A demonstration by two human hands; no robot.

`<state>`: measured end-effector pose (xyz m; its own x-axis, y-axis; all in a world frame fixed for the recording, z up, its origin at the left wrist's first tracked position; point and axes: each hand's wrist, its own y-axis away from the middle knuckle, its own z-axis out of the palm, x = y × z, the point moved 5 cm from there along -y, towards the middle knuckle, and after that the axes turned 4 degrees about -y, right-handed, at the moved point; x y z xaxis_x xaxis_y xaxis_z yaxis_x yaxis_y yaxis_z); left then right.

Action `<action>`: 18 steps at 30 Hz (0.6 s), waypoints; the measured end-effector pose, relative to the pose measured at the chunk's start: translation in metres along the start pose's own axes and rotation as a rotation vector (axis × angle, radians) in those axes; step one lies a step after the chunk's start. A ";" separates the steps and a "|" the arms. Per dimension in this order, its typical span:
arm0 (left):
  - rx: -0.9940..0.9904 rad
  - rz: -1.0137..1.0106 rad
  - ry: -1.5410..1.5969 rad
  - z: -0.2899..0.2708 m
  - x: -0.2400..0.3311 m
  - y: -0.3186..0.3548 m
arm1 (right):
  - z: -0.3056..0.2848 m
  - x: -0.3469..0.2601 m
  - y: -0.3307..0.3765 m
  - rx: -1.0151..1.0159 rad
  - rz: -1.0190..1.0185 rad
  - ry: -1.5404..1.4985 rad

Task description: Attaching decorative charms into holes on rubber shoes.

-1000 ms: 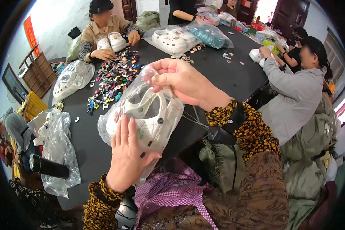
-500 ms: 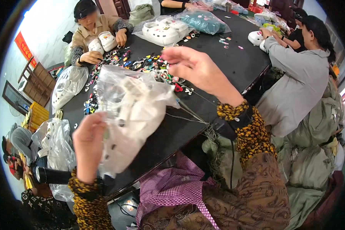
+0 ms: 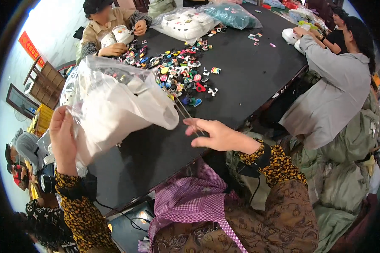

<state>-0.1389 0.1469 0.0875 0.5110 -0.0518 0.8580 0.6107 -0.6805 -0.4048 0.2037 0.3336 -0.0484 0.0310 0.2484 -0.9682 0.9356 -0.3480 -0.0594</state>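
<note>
My left hand (image 3: 63,137) grips the near left side of a clear plastic bag (image 3: 103,63) and holds it up over the table. White clogs (image 3: 114,111) show through the plastic. To the right of the bag, near the table's front edge, my right hand (image 3: 219,135) has its thumb and fingers curled about thin pale string (image 3: 183,109). The strands run up from these fingers toward the bag's right end. Just beyond the bag lies a heap of small colourful shoe charms (image 3: 177,69), partly hidden by the plastic.
Across the black table (image 3: 249,67), a person (image 3: 107,31) handles white clogs. Bagged white clogs (image 3: 185,23) and a bag of teal items (image 3: 232,16) lie at the back. Another person in grey (image 3: 329,84) works at the right. Green sacks (image 3: 346,177) are piled at lower right.
The bag has swung left and tilted more level, with my left hand moving left along with it. My right hand has come down from above the charms to the string near the table edge.
</note>
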 end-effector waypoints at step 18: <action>0.263 0.181 -0.501 -0.084 -0.035 -0.028 | -0.270 0.041 0.418 1.739 -0.124 0.170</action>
<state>-0.2248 0.1065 0.0950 0.8054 0.2444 0.5399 0.5836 -0.4861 -0.6505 0.6909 0.4428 -0.0474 0.1340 0.3902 -0.9109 -0.4930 -0.7712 -0.4028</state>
